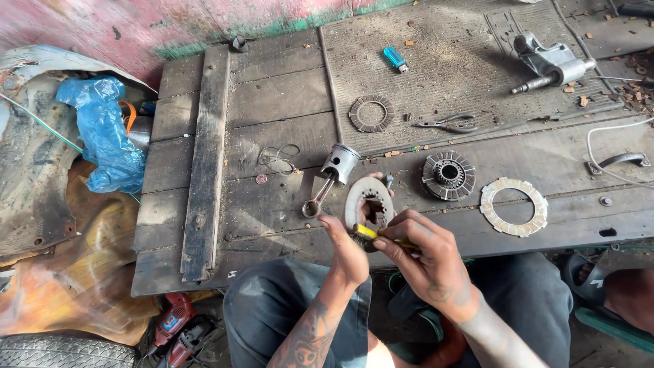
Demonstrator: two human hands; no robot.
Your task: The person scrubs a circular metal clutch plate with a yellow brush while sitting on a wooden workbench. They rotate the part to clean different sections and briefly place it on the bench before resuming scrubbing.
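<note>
While both hands work above the near edge of the weathered wooden plank counter [272, 102], the items stand as follows. Left hand [347, 255]: fingers closed on the lower rim of a round grey metal clutch disc with a toothed centre opening [368, 203], held upright just over the counter edge; right hand [426, 255]: closed around a yellow-handled tool [371, 234], its tip against the disc's lower edge. Just left of the disc: a steel piston with its connecting rod [330, 176], lying on the boards; beside that, a loop of thin wire [278, 158]. Right of the disc: a dark round clutch hub with a splined centre [447, 175]; further right, a pale flat friction ring [514, 206], lying apart from the hub. On the ribbed grey mat [436, 82] at the back: a dark friction ring [371, 113]; a pair of pliers [449, 124]; a small blue lighter [395, 59]; a grey cast-metal part with a shaft [552, 65]. Off the counter, left: a crumpled blue plastic bag [102, 133]; lower left, on the ground: a red power drill [178, 327].
</note>
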